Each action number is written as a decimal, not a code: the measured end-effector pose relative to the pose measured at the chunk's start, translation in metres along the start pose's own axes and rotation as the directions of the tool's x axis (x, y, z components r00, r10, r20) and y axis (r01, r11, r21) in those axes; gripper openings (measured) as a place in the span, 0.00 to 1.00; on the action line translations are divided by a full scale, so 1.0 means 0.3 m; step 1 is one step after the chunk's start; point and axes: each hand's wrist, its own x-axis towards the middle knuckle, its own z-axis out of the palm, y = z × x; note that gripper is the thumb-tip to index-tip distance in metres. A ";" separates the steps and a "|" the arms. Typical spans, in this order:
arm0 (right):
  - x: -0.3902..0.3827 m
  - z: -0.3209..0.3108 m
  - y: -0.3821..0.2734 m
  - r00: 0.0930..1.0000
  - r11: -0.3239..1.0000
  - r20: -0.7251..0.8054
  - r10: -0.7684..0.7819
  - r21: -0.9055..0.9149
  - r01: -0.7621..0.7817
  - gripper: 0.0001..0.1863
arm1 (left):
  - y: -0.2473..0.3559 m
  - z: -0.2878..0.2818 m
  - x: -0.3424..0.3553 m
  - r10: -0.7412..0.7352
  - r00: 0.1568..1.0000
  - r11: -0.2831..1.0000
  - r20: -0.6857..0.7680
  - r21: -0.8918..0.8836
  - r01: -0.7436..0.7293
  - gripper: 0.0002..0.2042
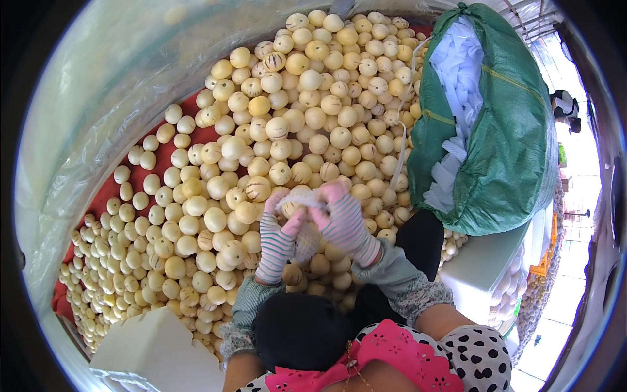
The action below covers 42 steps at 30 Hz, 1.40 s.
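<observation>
In front of me, both my hands wear striped gloves in pink, white and green. My left hand (277,243) and my right hand (344,222) are closed on opposite sides of the rim of a white foam net sleeve (305,243). The sleeve hangs down between them, and a pale yellow round fruit (289,208) shows at its top by my left fingers. Whether that fruit sits inside the sleeve or just behind it, I cannot tell. All around lies a large heap of yellow fruits (317,117), some with purple streaks.
At the right, a green woven sack (516,130) gapes open on white foam net sleeves (457,59). Below it stands a white foam box (486,261), and another white box (153,349) is at the lower left. Red cloth (117,189) shows under the fruits beside clear plastic sheeting (98,98).
</observation>
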 end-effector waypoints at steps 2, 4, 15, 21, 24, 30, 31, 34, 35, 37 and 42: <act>-0.012 0.007 -0.069 0.978 0.977 0.036 -0.206 -0.055 0.208 0.12 | -0.016 0.005 0.016 0.078 0.996 0.995 -0.044 -0.056 -0.081 0.30; -0.012 0.004 -0.060 0.990 0.990 -0.018 -0.138 0.026 0.139 0.10 | 0.010 0.020 -0.004 -0.047 0.999 0.990 0.012 -0.130 0.048 0.30; 0.005 -0.021 -0.048 0.955 0.712 0.171 0.244 0.636 -0.296 0.13 | 0.092 0.080 0.068 -0.197 0.959 0.903 0.201 -0.345 0.258 0.31; 0.112 -0.065 -0.149 0.958 0.553 0.062 0.282 0.805 -0.215 0.33 | 0.040 0.084 0.147 0.176 0.983 0.983 0.054 0.037 -0.179 0.23; 0.149 -0.153 -0.214 0.962 0.599 0.032 0.272 0.777 -0.195 0.41 | 0.145 0.138 0.176 0.068 0.996 0.993 0.065 0.088 -0.074 0.25; 0.039 -0.345 -0.066 0.931 0.085 -0.045 0.363 0.996 0.015 0.46 | 0.129 0.482 0.237 -0.196 0.916 0.952 0.351 0.292 0.092 0.31; 0.019 -0.363 -0.014 0.916 -0.026 -0.114 0.386 0.991 0.134 0.42 | 0.122 0.555 0.218 -0.229 0.876 0.931 0.425 0.357 0.071 0.31; -0.091 -0.608 0.050 0.960 -0.107 -0.097 0.263 0.986 0.129 0.35 | 0.199 0.779 0.091 -0.317 0.736 0.815 0.598 0.569 -0.111 0.37; -0.143 -0.702 0.067 0.942 -0.056 -0.164 0.292 0.980 0.189 0.33 | 0.188 0.789 0.093 -0.303 0.803 0.764 0.513 0.634 -0.117 0.39; -0.274 -0.916 0.125 0.887 0.096 -0.329 0.323 0.944 0.316 0.31 | 0.187 0.775 0.153 -0.347 0.806 0.679 0.480 0.721 -0.137 0.36; -0.743 -1.550 0.374 0.544 0.624 -0.696 0.470 0.697 0.353 0.35 | 0.080 0.636 0.399 -0.423 0.867 0.508 0.263 0.861 -0.013 0.29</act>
